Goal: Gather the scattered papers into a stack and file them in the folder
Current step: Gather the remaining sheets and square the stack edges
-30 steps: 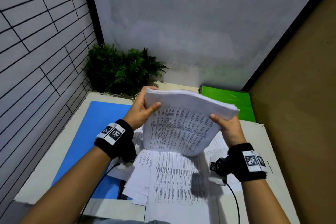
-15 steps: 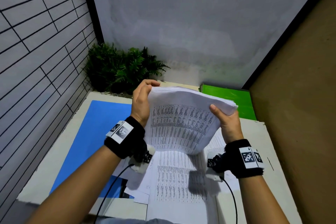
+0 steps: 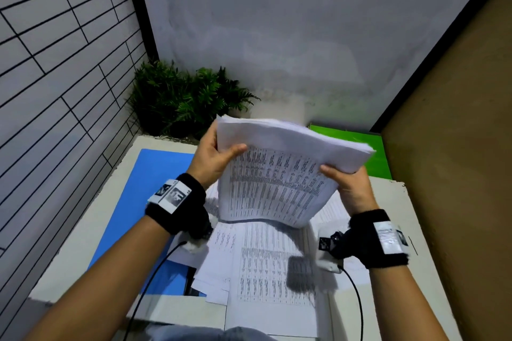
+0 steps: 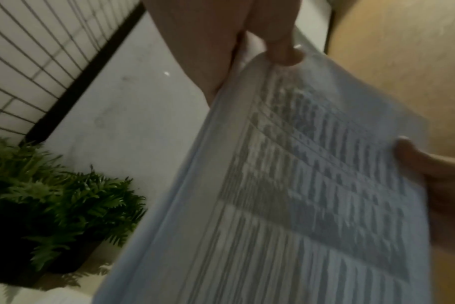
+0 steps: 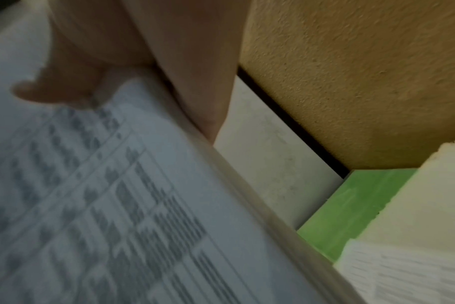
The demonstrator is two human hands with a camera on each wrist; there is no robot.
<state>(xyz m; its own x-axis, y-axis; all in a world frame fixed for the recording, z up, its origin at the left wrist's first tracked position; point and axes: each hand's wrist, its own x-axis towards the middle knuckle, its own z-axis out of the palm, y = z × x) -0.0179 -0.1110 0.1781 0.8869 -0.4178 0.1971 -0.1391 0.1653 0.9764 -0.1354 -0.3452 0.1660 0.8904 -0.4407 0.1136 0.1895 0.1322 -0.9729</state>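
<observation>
A thick stack of printed papers [image 3: 277, 183] stands tilted on its lower edge above the table, printed face toward me. My left hand [image 3: 216, 158] grips its upper left corner, thumb on the front. My right hand [image 3: 346, 185] grips the right edge, thumb on the printed face. The wrist views show the same stack [image 4: 312, 195] [image 5: 117, 205] with a thumb [image 4: 283, 51] [image 5: 52, 88] pressed on it. More loose printed sheets [image 3: 266, 266] lie spread on the table under the stack. A blue folder [image 3: 144, 202] lies flat at the left, partly under those sheets.
A green folder [image 3: 368, 152] lies at the back right against the brown wall [image 3: 457, 147]. A potted fern [image 3: 182, 99] stands in the back left corner by the tiled wall. The white table [image 3: 83, 252] ends near my body; cables run from both wristbands.
The left hand shifted its hold from over the stack's top edge to a thumb-in-front grip on the upper left corner. The stack stays upright between both hands, raised slightly.
</observation>
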